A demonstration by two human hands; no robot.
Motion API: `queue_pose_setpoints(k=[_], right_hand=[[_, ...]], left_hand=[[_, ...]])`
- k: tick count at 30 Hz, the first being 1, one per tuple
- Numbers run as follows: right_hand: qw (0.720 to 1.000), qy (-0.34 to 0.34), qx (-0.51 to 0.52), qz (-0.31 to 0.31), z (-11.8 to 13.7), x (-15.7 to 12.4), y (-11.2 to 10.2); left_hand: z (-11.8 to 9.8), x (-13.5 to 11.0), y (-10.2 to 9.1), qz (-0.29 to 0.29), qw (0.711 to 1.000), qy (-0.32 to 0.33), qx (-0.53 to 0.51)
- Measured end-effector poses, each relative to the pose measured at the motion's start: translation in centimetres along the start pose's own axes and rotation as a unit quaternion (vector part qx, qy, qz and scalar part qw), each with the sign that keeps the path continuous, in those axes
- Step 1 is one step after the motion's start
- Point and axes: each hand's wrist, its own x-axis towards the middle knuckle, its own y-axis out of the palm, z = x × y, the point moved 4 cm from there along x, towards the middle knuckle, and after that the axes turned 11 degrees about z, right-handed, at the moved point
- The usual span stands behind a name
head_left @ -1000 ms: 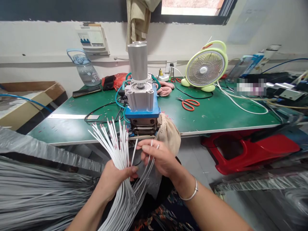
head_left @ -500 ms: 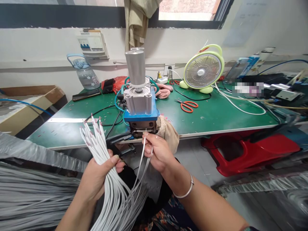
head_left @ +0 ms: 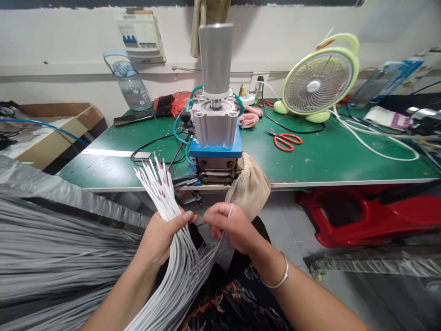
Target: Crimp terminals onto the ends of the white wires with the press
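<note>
A thick bundle of white cables (head_left: 182, 257) with reddish tips fans upward from my left hand (head_left: 165, 234), whose thumb and fingers are wrapped round it. To the right, my right hand (head_left: 232, 225) is closed with curled fingers on white cable; one pale end pokes out above the knuckles and more strands run below it to the bundle. How many it holds is hidden. Beyond both hands stands a pneumatic press (head_left: 217, 124) with a metal cylinder on top, a blue plate and a low front slot. My right hand is below and apart from that slot.
On the green table (head_left: 255, 161) lie orange-handled scissors (head_left: 287, 141), a ruler (head_left: 110, 153) and a phone (head_left: 132, 118). A bottle (head_left: 134, 89) and a green fan (head_left: 317, 85) stand behind. A cloth bag (head_left: 253, 188) hangs beside the press. More cables (head_left: 62, 262) lie left; a red stool (head_left: 327, 220) is right.
My right hand has drawn back and down from the press slot, taking its cable away from the opening. My left hand still grips the bundle. The camera view has tilted down.
</note>
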Motion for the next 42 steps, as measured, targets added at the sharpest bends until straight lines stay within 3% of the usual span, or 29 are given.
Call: queue_pose_setpoints(k=[2,5,10,13,15,20,26,30,33,37,42], right_hand=[[0.997,0.037,-0.044,0.047,-1.5,0.3,1.2],[0.995,0.013,-0.067,0.074,-2.5,0.7,2.5],[1.0,-0.018,0.003,0.015,-2.0,0.9,2.2],[0.998,-0.032,0.052,-0.033,-0.6,1.1,1.3],[0.992,-0.046,0.089,-0.073,0.5,1.3,0.7],[0.969,-0.047,0.206,-0.128,2.5,2.0,-0.3],[0.955,-0.05,0.255,-0.145,3.2,2.6,-0.8],[0.964,-0.078,0.217,-0.133,3.1,2.6,-1.3],[0.981,-0.102,0.14,-0.091,2.7,2.0,-1.3],[0.993,-0.094,0.052,-0.047,1.8,0.8,-0.8],[0.995,-0.073,0.046,-0.04,0.7,0.6,-0.4]], left_hand=[[0.2,0.0,0.5,0.014,1.0,-0.013,0.009],[0.4,-0.1,0.9,0.025,0.999,-0.037,0.012],[-0.7,0.3,0.2,-0.051,0.998,-0.023,-0.024],[-2.6,0.5,-0.2,-0.122,0.991,0.028,-0.051],[-4.2,0.5,0.1,-0.138,0.985,0.069,-0.077],[-8.0,0.6,2.2,-0.093,0.975,0.151,-0.132],[-9.4,1.0,3.5,-0.074,0.971,0.187,-0.13],[-9.2,1.1,3.1,-0.078,0.973,0.172,-0.131],[-8.3,1.2,2.4,-0.072,0.98,0.138,-0.127],[-5.9,1.3,1.9,-0.016,0.992,0.068,-0.107],[-3.1,0.9,1.3,-0.02,0.999,-0.005,-0.043]])
